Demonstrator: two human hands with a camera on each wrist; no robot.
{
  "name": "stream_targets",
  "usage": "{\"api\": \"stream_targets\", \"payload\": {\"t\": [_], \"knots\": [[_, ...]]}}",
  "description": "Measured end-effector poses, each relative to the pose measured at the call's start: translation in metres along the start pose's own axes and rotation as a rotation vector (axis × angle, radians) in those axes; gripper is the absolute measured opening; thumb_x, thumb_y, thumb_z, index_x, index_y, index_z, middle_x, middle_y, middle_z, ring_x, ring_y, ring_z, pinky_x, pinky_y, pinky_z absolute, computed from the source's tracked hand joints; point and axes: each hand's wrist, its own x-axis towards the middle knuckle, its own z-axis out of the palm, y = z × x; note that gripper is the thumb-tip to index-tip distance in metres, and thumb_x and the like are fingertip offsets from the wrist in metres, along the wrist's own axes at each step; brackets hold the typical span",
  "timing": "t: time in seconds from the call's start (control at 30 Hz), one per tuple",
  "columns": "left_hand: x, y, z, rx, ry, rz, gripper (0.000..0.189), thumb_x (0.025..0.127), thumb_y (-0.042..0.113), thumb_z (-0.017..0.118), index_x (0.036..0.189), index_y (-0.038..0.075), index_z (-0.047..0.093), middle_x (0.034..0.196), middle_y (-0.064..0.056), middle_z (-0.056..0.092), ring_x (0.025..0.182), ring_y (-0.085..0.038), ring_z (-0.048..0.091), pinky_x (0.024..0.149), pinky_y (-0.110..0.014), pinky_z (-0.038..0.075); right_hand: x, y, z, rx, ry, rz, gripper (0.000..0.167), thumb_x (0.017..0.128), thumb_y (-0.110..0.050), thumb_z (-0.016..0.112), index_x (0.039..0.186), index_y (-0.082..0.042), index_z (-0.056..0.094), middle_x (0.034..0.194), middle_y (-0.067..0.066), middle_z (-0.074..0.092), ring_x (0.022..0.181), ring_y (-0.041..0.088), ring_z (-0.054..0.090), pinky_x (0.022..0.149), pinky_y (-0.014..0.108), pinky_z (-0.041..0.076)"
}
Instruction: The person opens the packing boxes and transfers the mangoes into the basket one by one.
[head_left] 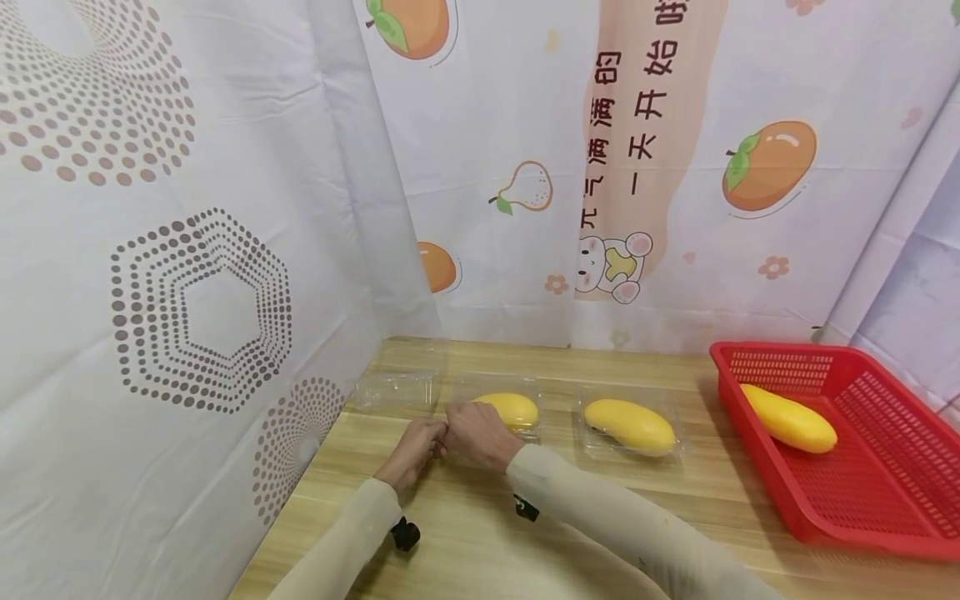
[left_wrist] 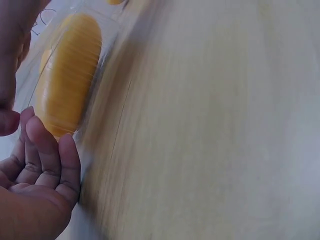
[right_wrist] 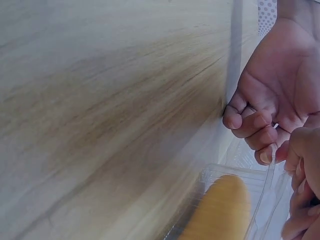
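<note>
In the head view, a clear plastic box [head_left: 467, 385] holding a yellow mango [head_left: 512, 411] stands on the table, with both hands at its left end. My left hand [head_left: 415, 452] has its fingers bent against the box's edge, which the right wrist view shows as a thin clear rim [right_wrist: 269, 181]. From the right, my right hand [head_left: 482, 432] pinches the same edge close to the left fingertips. The left wrist view shows the mango [left_wrist: 70, 75] inside the box, just beyond the left fingers [left_wrist: 70, 160]. The right thumb is partly hidden.
Left of the hands stands an open, clear plastic box [head_left: 396, 392]. To the right, another clear box [head_left: 592, 448] holds a yellow mango [head_left: 632, 425]. A red basket [head_left: 780, 479] with a mango [head_left: 791, 419] stands at the far right. Curtains [head_left: 480, 308] hang behind the wooden table [head_left: 465, 542].
</note>
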Motion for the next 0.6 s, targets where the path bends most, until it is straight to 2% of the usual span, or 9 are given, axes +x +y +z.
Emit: {"api": "stream_targets", "payload": {"t": [0.13, 0.33, 0.47, 0.6], "knots": [[0.0005, -0.002, -0.0001, 0.01, -0.022, 0.005, 0.015, 0.083, 0.003, 0.053, 0.072, 0.005, 0.062, 0.082, -0.005, 0.061, 0.072, -0.019, 0.058, 0.069, -0.029, 0.051, 0.0, 0.0011, -0.0012, 0.042, 0.009, 0.026, 0.026, 0.094, -0.01, 0.066, 0.073, -0.014, 0.051, 0.064, -0.007, 0.038, 0.054, 0.006, 0.035, 0.044, 0.021, 0.034], [-0.0011, -0.005, -0.0041, 0.012, -0.072, -0.002, 0.02, 0.092, 0.009, 0.054, 0.09, -0.001, 0.071, 0.091, -0.007, 0.065, 0.078, -0.02, 0.06, 0.077, -0.032, 0.053, -0.0006, 0.0038, -0.0014, 0.054, -0.015, 0.031, 0.028, 0.096, -0.009, 0.064, 0.073, -0.014, 0.049, 0.063, -0.007, 0.035, 0.051, 0.005, 0.03, 0.042, 0.018, 0.027], [-0.0018, -0.006, -0.0055, 0.024, -0.082, 0.003, 0.026, 0.099, 0.011, 0.052, 0.099, -0.003, 0.073, 0.093, -0.007, 0.066, 0.077, -0.018, 0.061, 0.078, -0.032, 0.052, -0.0018, 0.006, -0.0039, 0.083, -0.004, 0.025, 0.025, 0.093, -0.006, 0.066, 0.074, -0.014, 0.051, 0.064, -0.008, 0.042, 0.051, 0.005, 0.033, 0.043, 0.018, 0.031], [-0.0023, -0.005, -0.0059, 0.04, -0.069, 0.007, 0.026, 0.102, 0.012, 0.052, 0.098, -0.002, 0.073, 0.09, -0.007, 0.066, 0.075, -0.018, 0.061, 0.076, -0.031, 0.05, -0.0027, 0.0076, -0.0046, 0.087, 0.03, 0.006, 0.021, 0.092, -0.006, 0.067, 0.076, -0.014, 0.055, 0.066, -0.008, 0.049, 0.052, 0.004, 0.039, 0.044, 0.018, 0.035]]}}
